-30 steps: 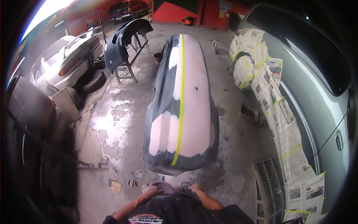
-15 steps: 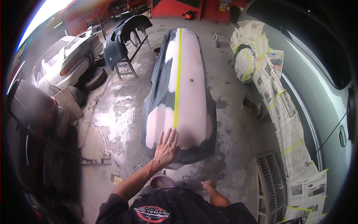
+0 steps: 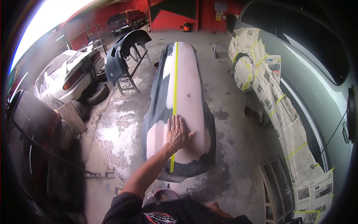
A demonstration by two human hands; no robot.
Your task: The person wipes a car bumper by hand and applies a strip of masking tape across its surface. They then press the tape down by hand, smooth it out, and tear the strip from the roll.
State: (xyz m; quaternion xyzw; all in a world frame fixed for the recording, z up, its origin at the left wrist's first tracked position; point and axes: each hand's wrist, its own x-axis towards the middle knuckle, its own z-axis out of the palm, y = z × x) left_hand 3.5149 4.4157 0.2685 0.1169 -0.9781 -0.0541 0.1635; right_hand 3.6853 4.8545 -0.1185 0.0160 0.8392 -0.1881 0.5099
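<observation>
A long car bumper (image 3: 191,82) lies in front of me, with pale pinkish-white patches over dark grey. Down its length runs a straight strip of yellow-green masking tape (image 3: 175,82). My left hand (image 3: 177,135) rests flat on the bumper's near half, across the tape, fingers stretched forward and thumb out to the right. The tape shows again below the wrist. Low by my body is my right hand (image 3: 214,206), bent in close; its fingers and anything in them are hidden.
A pinkish bucket (image 3: 166,194) stands by my feet. Another bumper (image 3: 115,59) hangs on a stand ahead left. To the right is a greenish car (image 3: 320,86) masked with newspaper (image 3: 283,108); a slatted grille (image 3: 278,186) leans near it. A white car (image 3: 71,74) stands left.
My left hand has slid forward along the tape from the bumper's near end. My right hand has drawn back towards my body; the yellow-green object at it no longer shows.
</observation>
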